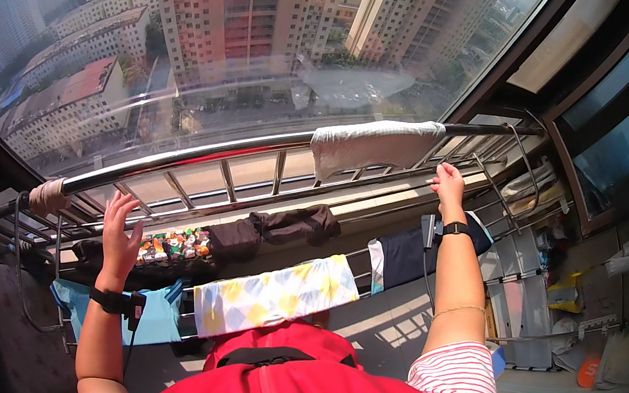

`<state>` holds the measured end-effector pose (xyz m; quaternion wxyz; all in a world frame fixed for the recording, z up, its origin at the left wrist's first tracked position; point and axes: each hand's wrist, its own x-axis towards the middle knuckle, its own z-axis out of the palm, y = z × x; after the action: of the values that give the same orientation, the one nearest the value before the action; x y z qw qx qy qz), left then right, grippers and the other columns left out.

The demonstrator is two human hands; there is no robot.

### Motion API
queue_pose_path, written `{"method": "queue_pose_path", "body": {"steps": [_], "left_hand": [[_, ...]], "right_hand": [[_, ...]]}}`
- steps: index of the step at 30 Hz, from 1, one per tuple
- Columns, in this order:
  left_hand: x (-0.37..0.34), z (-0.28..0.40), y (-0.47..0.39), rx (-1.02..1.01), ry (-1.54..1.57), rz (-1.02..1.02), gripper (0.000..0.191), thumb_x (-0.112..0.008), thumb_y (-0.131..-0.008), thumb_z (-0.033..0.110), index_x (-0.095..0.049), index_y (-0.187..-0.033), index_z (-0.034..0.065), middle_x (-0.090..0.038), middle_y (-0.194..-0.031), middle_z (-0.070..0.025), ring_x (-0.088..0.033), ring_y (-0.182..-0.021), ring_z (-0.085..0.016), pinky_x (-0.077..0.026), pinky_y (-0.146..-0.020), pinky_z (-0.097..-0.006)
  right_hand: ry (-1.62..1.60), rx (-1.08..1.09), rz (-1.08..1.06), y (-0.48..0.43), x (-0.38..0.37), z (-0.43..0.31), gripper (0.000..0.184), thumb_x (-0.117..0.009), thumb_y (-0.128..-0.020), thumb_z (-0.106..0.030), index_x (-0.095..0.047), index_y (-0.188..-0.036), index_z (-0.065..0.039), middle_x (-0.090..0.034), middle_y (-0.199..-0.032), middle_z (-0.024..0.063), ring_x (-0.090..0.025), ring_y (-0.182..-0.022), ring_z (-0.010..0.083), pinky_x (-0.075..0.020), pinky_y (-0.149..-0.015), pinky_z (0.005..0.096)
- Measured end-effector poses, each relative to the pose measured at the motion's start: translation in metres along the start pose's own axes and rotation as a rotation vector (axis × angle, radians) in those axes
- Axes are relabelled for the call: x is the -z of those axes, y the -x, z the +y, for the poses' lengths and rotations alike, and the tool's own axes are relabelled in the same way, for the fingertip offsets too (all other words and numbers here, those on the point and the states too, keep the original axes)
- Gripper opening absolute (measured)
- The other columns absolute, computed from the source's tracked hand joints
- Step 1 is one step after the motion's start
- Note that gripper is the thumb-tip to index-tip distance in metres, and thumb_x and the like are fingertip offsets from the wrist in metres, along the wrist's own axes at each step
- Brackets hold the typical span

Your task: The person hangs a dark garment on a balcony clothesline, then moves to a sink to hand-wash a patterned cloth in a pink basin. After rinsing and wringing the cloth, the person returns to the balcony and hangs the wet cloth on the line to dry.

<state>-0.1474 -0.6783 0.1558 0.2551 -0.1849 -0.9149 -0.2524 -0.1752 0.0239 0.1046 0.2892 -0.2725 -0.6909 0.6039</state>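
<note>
My left hand (120,233) is raised over the left part of a metal drying rack, empty, with its fingers apart. Below its wrist hangs a light blue cloth (160,311), and just right of it lies a colourful patterned cloth (174,245). My right hand (449,188) is held up near the window railing, fingers bent inward; nothing shows in it, but the inside of the grip is hidden. To its upper left a white cloth (375,144) drapes over the rail. Under my right forearm hangs a dark navy cloth (402,263). Between both arms is a yellow, blue and white checked cloth (274,292).
A metal railing (223,151) runs along the large window, high above buildings. Dark brown cloth (290,230) hangs at the rack's far side. A beige cloth (49,196) is wrapped round the rail's left end. Shelves with bags and an orange item (588,371) stand at right.
</note>
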Motion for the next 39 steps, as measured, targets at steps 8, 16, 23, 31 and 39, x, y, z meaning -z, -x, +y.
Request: {"method": "queue_pose_path", "body": {"steps": [8,16,23,31,39], "left_hand": [[-0.11,0.17,-0.042,0.027,0.074,-0.127,0.036,-0.068,-0.075,0.001,-0.06,-0.109,0.0072,-0.054,-0.127,-0.0138,-0.041,-0.13,-0.037,-0.037,-0.106,-0.0437],[-0.211,0.269,-0.206,-0.211,0.105,-0.291,0.048,-0.072,-0.076,0.016,-0.057,-0.121,0.0054,-0.053,-0.128,-0.018,-0.045,-0.125,-0.035,-0.041,-0.101,-0.04],[-0.247,0.284,-0.236,-0.275,0.044,-0.272,0.011,-0.064,-0.071,0.005,-0.067,-0.081,0.0046,-0.065,-0.102,-0.0134,-0.06,-0.101,-0.032,-0.049,-0.085,-0.0391],[-0.28,0.35,-0.223,-0.13,0.677,-0.766,0.04,-0.048,-0.078,-0.009,-0.048,-0.116,0.0017,-0.062,-0.097,-0.0111,-0.057,-0.085,-0.015,-0.048,-0.077,-0.0283],[-0.35,0.477,-0.168,-0.319,0.334,-1.177,0.05,-0.077,-0.073,0.038,-0.067,-0.107,0.0029,-0.069,-0.09,-0.01,-0.064,-0.084,-0.024,-0.05,-0.076,-0.035]], "right_hand": [[0.647,0.527,-0.029,-0.109,-0.019,-0.016,0.081,-0.08,-0.065,-0.015,-0.045,-0.137,-0.025,-0.048,-0.108,0.0156,-0.046,-0.106,0.0323,-0.0401,-0.095,0.0414],[0.706,0.969,-0.484,-0.121,-0.029,-0.057,0.037,-0.063,-0.069,-0.001,-0.069,-0.103,-0.016,-0.067,-0.102,0.0093,-0.058,-0.102,0.0283,-0.0444,-0.093,0.0389],[0.63,0.942,-0.422,-0.113,0.006,-0.072,0.011,-0.058,-0.076,-0.003,-0.065,-0.084,-0.005,-0.065,-0.083,0.0147,-0.061,-0.085,0.0311,-0.0502,-0.075,0.0392],[0.363,0.606,-0.461,-0.076,0.1,-0.077,0.011,-0.054,-0.079,-0.002,-0.058,-0.089,-0.001,-0.063,-0.08,0.0124,-0.062,-0.077,0.0248,-0.0486,-0.071,0.0339],[0.788,0.593,-0.174,-0.043,0.23,-0.001,0.02,-0.062,-0.074,-0.002,-0.064,-0.094,-0.006,-0.064,-0.096,0.0116,-0.059,-0.099,0.0255,-0.0485,-0.082,0.0368]]}}
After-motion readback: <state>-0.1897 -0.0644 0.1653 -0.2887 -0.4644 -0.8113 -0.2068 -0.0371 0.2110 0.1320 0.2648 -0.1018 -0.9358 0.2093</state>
